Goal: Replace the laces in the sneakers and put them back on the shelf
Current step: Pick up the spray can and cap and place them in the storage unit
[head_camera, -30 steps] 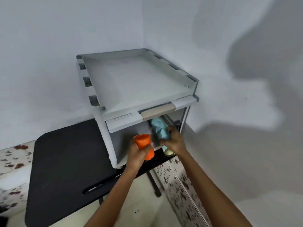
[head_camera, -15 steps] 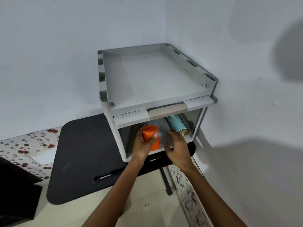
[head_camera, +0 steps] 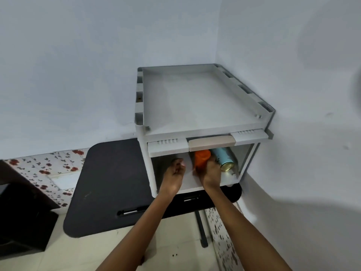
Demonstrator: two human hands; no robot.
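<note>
**Risks.** The right hand (head_camera: pixel 212 174) is clamped round the base of an orange container (head_camera: pixel 202 158) inside the lower compartment of the shelf (head_camera: pixel 195 106). A blue can (head_camera: pixel 221 156) lies on its side just beside the container, its metal end facing the open front. In my judgement a nudge from the container or the knuckles could set the can rolling out of the compartment and off the desk (head_camera: pixel 109 182). Left in place, the two items would also take up room the sneakers need.

**Hands.** The hands are apart. The left hand (head_camera: pixel 174 174) sits at the compartment mouth with its fingers curled. Whether it holds anything cannot be told.

**Task items.** No sneakers or laces are in view, so their position relative to either hand cannot be stated. Only the shelf is present, and both hands are at its lower opening.
</note>
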